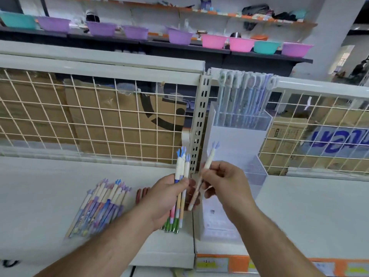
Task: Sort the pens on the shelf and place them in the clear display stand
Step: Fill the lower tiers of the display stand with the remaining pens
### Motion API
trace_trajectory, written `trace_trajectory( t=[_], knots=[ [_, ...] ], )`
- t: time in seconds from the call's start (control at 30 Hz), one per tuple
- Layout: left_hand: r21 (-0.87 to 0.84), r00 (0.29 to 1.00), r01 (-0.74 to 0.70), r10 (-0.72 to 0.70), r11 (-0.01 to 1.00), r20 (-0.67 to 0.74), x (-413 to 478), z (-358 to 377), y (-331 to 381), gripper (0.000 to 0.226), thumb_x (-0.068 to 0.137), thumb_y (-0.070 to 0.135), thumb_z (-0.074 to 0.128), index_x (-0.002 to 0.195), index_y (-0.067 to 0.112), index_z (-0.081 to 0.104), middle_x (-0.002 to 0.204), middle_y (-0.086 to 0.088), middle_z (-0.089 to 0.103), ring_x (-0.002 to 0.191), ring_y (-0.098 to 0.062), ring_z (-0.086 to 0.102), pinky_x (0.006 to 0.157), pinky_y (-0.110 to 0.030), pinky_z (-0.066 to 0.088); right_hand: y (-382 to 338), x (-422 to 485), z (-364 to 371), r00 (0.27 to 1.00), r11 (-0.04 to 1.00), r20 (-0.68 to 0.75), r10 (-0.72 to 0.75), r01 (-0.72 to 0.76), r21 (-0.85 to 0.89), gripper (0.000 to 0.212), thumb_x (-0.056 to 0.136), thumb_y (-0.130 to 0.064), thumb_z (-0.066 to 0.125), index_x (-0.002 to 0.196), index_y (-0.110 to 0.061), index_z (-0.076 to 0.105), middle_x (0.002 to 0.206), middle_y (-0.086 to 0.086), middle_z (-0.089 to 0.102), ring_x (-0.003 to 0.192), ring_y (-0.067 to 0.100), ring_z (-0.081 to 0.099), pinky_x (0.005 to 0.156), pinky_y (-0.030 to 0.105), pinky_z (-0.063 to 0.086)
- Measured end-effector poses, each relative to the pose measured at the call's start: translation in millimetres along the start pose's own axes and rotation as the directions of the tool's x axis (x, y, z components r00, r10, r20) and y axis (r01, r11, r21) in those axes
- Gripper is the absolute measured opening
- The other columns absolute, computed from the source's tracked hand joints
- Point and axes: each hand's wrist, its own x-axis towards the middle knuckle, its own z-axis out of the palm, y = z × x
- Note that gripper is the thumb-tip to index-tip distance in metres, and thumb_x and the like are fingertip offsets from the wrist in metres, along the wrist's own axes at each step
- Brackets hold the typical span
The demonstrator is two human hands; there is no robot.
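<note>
My left hand [167, 194] and right hand [223, 184] hang over the seam between two white shelf boards [309, 206], just in front of the slotted upright [199, 120]. The wire grid [79, 116] closes off the back. Bare board runs to the left of the loose pile of pens [103, 202] and to the right of the clear display stand [241, 122]; the front edge with its orange price strip [259, 264] lies below my wrists.

My left fingers are curled round a bundle of pens [182, 170], held upright with the blue tops up. My right thumb and fingertips pinch a single pen [207, 162], tilted, just beside the bundle but apart from it.

The stand's top compartment holds a row of upright packaged pens [245, 92]. Its lower clear step [256, 166] sits right behind my right hand. A few reddish things [142, 193] by the pile are too blurred to name, perhaps more pens.
</note>
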Motion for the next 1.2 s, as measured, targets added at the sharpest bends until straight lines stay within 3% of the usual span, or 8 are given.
trace_trajectory(
  t=[0.07,0.2,0.5,0.73,0.9,1.07,1.2],
  knots=[
    [0.008,0.999,-0.031,0.031,0.999,-0.039,5.0,9.5,2.0,0.022,0.102,0.02,0.052,0.098,0.005,0.068,0.08,-0.01,0.068,0.077,-0.028,0.061,0.071,-0.038,0.054,-7.3,7.7,-17.1,0.998,0.999,-0.054,-0.03,0.031,0.022,0.006,0.092,-0.002,0.067,0.087,0.002,0.066,0.066,0.014,0.065,0.053,0.02,0.06,0.046,0.03,0.048],
    [-0.134,0.996,-0.077,0.071,0.988,-0.052,10.9,32.3,13.2,0.023,0.104,0.016,0.046,0.103,-0.002,0.061,0.08,-0.017,0.067,0.068,-0.028,0.063,0.062,-0.037,0.056,-19.3,23.5,-47.5,0.99,0.997,-0.133,-0.047,0.055,0.054,0.01,0.095,-0.009,0.066,0.087,-0.003,0.064,0.074,0.012,0.069,0.057,0.02,0.065,0.048,0.031,0.05],
    [-0.142,0.988,-0.143,0.134,0.98,-0.073,24.4,48.1,22.4,0.023,0.104,0.015,0.045,0.106,-0.001,0.06,0.087,-0.015,0.068,0.068,-0.023,0.063,0.062,-0.035,0.056,-37.9,57.7,-57.8,0.959,0.987,-0.234,-0.163,0.161,-0.025,0.012,0.097,-0.012,0.063,0.093,-0.001,0.064,0.072,0.008,0.069,0.064,0.018,0.07,0.052,0.03,0.055],
    [-0.131,0.992,-0.129,0.126,0.983,-0.029,32.4,39.8,25.1,0.024,0.104,0.015,0.045,0.108,-0.003,0.061,0.089,-0.017,0.068,0.072,-0.025,0.064,0.068,-0.04,0.056,-33.1,75.2,-38.1,0.94,0.938,-0.215,-0.264,0.198,-0.285,0.012,0.096,-0.016,0.064,0.084,-0.014,0.062,0.068,0.003,0.071,0.07,0.021,0.072,0.055,0.031,0.059],
    [-0.142,0.995,-0.098,0.102,0.985,0.018,31.9,32.7,24.0,0.025,0.104,0.016,0.046,0.108,-0.004,0.059,0.082,-0.016,0.067,0.069,-0.026,0.062,0.067,-0.039,0.055,-22.6,82.2,-26.7,0.962,0.768,-0.043,-0.269,0.187,-0.613,0.019,0.093,-0.025,0.066,0.077,-0.016,0.063,0.068,0.001,0.07,0.07,0.022,0.068,0.067,0.047,0.06],
    [-0.155,0.997,-0.064,0.07,0.986,0.038,33.0,23.5,21.3,0.026,0.104,0.018,0.046,0.113,-0.003,0.059,0.075,-0.012,0.064,0.064,-0.024,0.06,0.064,-0.037,0.054,-27.2,80.6,-26.7,0.963,0.704,-0.063,-0.261,0.145,-0.696,0.022,0.093,-0.029,0.068,0.077,-0.014,0.063,0.07,0.005,0.068,0.072,0.026,0.067,0.063,0.043,0.058],
    [-0.131,0.997,-0.046,0.055,0.99,0.063,32.8,19.6,17.3,0.027,0.104,0.021,0.046,0.114,0.0,0.06,0.073,-0.01,0.061,0.06,-0.022,0.056,0.06,-0.035,0.052,-25.8,70.1,-27.7,0.977,0.69,-0.092,-0.194,0.068,-0.721,0.02,0.088,-0.036,0.072,0.08,-0.018,0.068,0.073,-0.003,0.068,0.07,0.018,0.065,0.062,0.035,0.055]
  ],
)
